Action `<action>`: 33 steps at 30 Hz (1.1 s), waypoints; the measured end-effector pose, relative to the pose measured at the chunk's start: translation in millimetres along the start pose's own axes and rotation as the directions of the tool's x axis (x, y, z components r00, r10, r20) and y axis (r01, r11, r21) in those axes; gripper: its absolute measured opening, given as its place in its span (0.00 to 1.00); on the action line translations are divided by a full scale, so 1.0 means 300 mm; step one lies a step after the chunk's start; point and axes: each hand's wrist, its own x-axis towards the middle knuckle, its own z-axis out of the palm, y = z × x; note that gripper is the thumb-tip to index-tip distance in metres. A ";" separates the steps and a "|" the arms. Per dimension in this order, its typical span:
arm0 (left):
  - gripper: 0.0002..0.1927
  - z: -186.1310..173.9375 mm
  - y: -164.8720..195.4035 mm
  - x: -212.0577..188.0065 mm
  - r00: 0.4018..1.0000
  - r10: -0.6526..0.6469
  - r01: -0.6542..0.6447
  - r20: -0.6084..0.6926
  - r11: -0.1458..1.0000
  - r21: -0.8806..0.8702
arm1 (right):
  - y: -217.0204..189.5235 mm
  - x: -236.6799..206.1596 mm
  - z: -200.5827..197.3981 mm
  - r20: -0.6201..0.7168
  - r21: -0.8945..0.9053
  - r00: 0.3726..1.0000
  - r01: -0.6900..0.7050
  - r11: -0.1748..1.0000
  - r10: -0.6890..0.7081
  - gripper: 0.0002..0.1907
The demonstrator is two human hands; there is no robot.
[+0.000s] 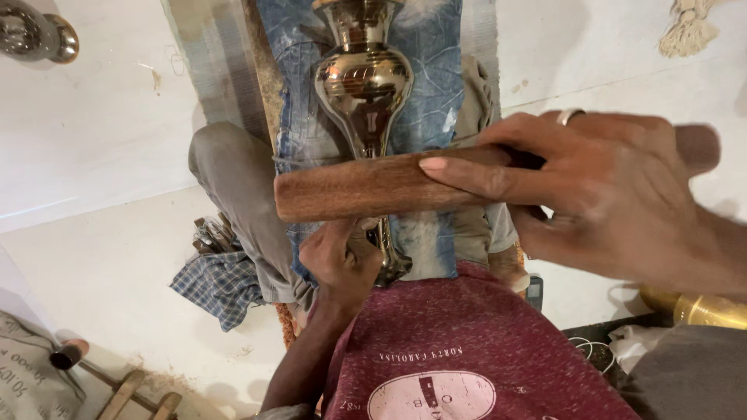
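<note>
The right hand (615, 194) has its grip closed around a brown, smooth wooden block (373, 185), fingers laid along its top, and holds it across the narrow neck of a shiny, bulbous brass vase (363, 82); the vase lies lengthwise on a faded blue cloth (428, 109) over the lap; the left hand (338, 260) is closed on the vase's foot, just beneath the block. To work it well, I judge, the left hand should keep the vase from rolling; the block should meet the metal flat, not edge-on.
</note>
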 end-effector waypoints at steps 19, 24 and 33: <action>0.35 -0.047 0.105 0.115 0.968 -0.040 0.037 0.249 0.999 0.018 | 0.089 -0.094 0.087 0.112 0.185 0.979 -0.187 0.965 0.168 0.38; 0.32 -0.055 0.113 0.143 0.923 -0.011 -0.023 0.384 0.996 0.085 | 0.120 -0.156 0.188 -0.103 0.514 0.970 -0.139 0.846 0.222 0.38; 0.30 -0.079 0.108 0.238 0.828 0.194 -0.190 0.526 0.980 -0.063 | 0.022 -0.321 0.379 -0.316 0.868 0.784 0.012 0.496 0.534 0.41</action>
